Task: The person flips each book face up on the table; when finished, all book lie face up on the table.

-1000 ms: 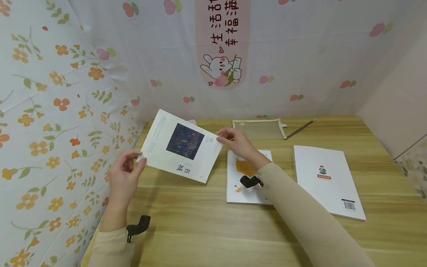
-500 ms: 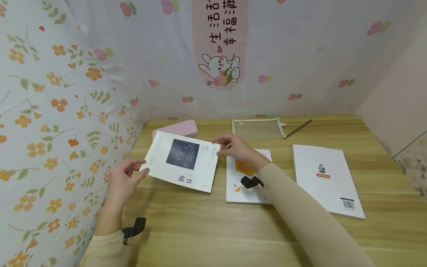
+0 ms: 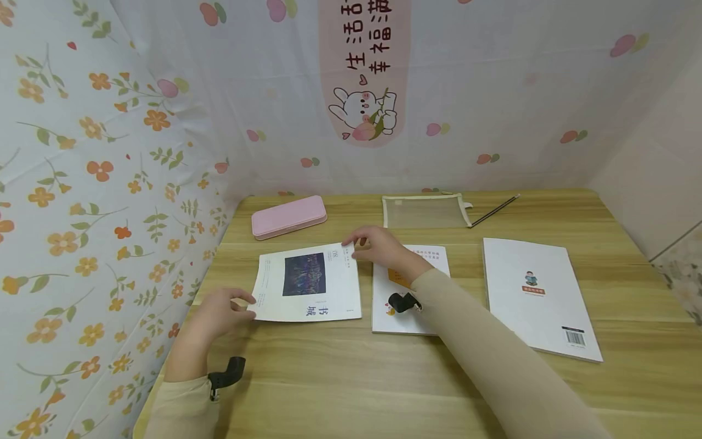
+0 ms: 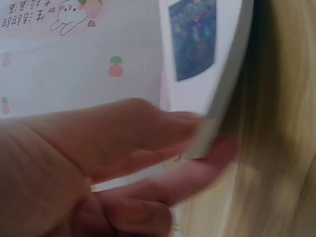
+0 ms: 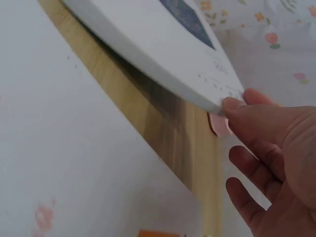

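A white book (image 3: 274, 280) with a dark square picture on its cover lies low over the left part of the wooden table. My left hand (image 3: 219, 314) pinches its near left corner; in the left wrist view the thumb and a finger close on that corner (image 4: 200, 140). At the far right corner, my right hand (image 3: 378, 249) pinches the book between thumb and forefinger, its other fingers loose in the right wrist view. The book bends slightly, with a shadowed gap under its edge (image 5: 148, 64). Under my right forearm lies a second white book (image 3: 384, 317) with an orange patch.
Behind the held book sits a pink pencil case (image 3: 289, 217). A mesh zip pouch (image 3: 425, 212) and a dark pencil (image 3: 495, 211) lie along the back of the table (image 3: 329, 384). Another white book (image 3: 540, 305), barcode up, is at the right. A flowered curtain (image 3: 99, 201) hangs on the left.
Both hands have lowered the book toward the table and turned it nearly square to the edge. The pink pencil case, mostly hidden before, has come fully into view.
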The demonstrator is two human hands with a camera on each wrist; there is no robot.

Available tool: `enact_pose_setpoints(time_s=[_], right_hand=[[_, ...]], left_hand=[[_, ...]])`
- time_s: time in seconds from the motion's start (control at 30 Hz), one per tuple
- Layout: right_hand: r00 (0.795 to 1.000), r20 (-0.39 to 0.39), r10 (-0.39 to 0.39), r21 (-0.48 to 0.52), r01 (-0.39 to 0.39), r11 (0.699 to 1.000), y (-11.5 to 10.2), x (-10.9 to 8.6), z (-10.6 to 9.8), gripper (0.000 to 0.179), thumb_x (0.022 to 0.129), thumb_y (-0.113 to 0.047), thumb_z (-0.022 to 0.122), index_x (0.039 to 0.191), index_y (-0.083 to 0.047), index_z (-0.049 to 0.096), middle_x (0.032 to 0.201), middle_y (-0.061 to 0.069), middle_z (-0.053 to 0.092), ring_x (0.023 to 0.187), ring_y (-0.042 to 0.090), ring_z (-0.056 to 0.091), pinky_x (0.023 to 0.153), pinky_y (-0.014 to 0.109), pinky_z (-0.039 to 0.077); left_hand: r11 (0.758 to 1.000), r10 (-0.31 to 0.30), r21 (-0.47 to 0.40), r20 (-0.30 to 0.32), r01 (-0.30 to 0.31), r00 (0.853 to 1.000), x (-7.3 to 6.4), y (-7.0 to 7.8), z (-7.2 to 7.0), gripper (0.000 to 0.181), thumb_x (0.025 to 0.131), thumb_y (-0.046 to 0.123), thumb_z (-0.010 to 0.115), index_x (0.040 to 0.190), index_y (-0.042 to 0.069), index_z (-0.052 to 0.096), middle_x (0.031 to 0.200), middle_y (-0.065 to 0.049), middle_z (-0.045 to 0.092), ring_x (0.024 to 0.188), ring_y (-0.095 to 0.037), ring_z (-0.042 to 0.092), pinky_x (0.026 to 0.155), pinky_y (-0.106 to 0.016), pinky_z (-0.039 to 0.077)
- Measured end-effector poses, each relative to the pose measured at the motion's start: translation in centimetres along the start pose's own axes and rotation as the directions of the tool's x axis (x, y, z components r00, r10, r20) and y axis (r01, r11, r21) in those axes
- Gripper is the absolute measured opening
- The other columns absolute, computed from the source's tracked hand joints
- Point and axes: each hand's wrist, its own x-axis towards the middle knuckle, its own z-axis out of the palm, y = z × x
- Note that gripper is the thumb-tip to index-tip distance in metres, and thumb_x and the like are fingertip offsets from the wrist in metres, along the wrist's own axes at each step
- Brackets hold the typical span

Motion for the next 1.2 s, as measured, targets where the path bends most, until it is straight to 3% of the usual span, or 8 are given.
enact_pose_setpoints(time_s=[0.13,0.27,0.43,0.63,0.83,1.03,1.2], right_hand=[[1.000,0.021,0.023,-0.080,-0.021,0.997,0.1,0.7,0.5,0.028,0.092,-0.011,0.077,0.118,-0.022,0.078,0.119,0.000,0.072,0.105,0.022,0.059,0.089,0.036,0.050],[0.999,0.026,0.041,-0.125,-0.037,0.991,0.4,1.0,0.8,0.028,0.092,-0.010,0.077,0.119,-0.020,0.077,0.121,0.001,0.072,0.104,0.022,0.059,0.092,0.037,0.050],[0.998,0.056,-0.001,-0.246,0.015,0.969,1.0,0.6,1.2,0.028,0.092,-0.010,0.077,0.120,-0.013,0.077,0.130,0.009,0.070,0.116,0.027,0.062,0.106,0.043,0.048],[0.999,0.028,0.031,-0.350,-0.019,0.937,1.3,-0.6,1.5,0.031,0.091,-0.021,0.080,0.120,-0.013,0.077,0.139,0.013,0.063,0.135,0.036,0.052,0.119,0.052,0.036],[1.000,0.019,0.025,-0.356,-0.017,0.934,0.2,-1.8,1.8,0.033,0.090,-0.025,0.082,0.121,-0.017,0.076,0.134,0.009,0.066,0.131,0.033,0.053,0.115,0.056,0.037],[0.998,0.036,0.042,-0.373,-0.026,0.928,-0.8,-3.3,2.1,0.033,0.090,-0.025,0.082,0.121,-0.019,0.076,0.126,0.004,0.069,0.122,0.028,0.058,0.108,0.052,0.044],[0.999,0.008,0.034,-0.407,-0.028,0.913,-0.9,-4.2,2.7,0.029,0.089,-0.024,0.081,0.118,-0.022,0.077,0.124,0.002,0.069,0.117,0.025,0.059,0.102,0.050,0.046]], left_hand=[[0.999,0.000,0.046,0.071,-0.003,0.997,0.0,0.2,0.9,0.027,0.084,0.014,0.082,0.107,0.005,0.073,0.106,-0.017,0.069,0.089,-0.028,0.063,0.073,-0.039,0.052],[0.997,-0.009,0.073,0.086,0.003,0.996,-0.1,0.8,1.4,0.027,0.081,0.012,0.083,0.105,0.005,0.074,0.100,-0.014,0.068,0.079,-0.023,0.055,0.069,-0.037,0.048],[0.995,-0.004,0.097,0.094,-0.005,0.996,-0.2,1.3,1.3,0.027,0.080,0.008,0.081,0.106,0.005,0.079,0.118,-0.021,0.072,0.093,-0.027,0.066,0.079,-0.044,0.055],[0.994,0.005,0.108,0.126,-0.019,0.992,0.2,1.7,1.1,0.026,0.081,0.005,0.076,0.106,0.003,0.080,0.114,-0.020,0.075,0.099,-0.030,0.069,0.083,-0.047,0.057],[0.993,-0.006,0.118,0.020,0.003,1.000,1.5,1.1,1.0,0.027,0.091,0.009,0.071,0.116,0.001,0.076,0.104,-0.019,0.075,0.092,-0.030,0.070,0.076,-0.044,0.056],[0.988,0.063,0.145,-0.121,-0.045,0.991,4.3,0.7,0.3,0.031,0.098,0.011,0.065,0.128,0.003,0.069,0.120,-0.021,0.071,0.094,-0.031,0.067,0.073,-0.039,0.052],[0.977,0.102,0.204,-0.161,-0.068,0.982,6.5,0.7,-0.3,0.034,0.098,0.012,0.066,0.132,0.006,0.068,0.130,-0.021,0.068,0.099,-0.034,0.065,0.077,-0.043,0.051]])
